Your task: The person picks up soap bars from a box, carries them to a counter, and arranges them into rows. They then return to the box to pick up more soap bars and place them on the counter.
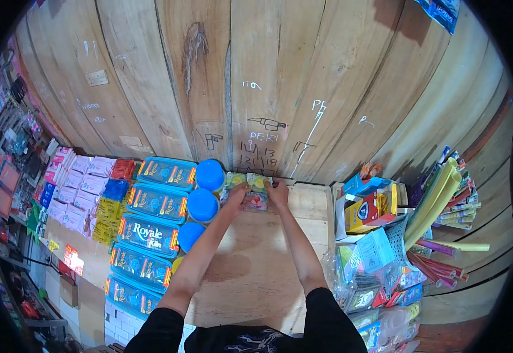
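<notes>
At the back of the wooden table, my two hands are on a small green-and-yellow plastic packet [258,181] with a pink lower part. My left hand [236,195] grips its left side, fingers closed. On the other edge, my right hand [277,193] pinches it with thumb and fingers. A similar green packet [234,177] lies just behind my left hand, against the plank wall. Blue-lidded jars [210,175] stand in a column close to my left forearm.
Blue Royale packs [148,235] form a column left of the jars. Pink packets [76,195], a blue packet [116,190] and yellow packets [107,219] lie farther left. A yellow-red box [370,212], a grey basket [395,235] and rolled sheets [435,203] crowd the right. Bare tabletop [256,265] spans the middle.
</notes>
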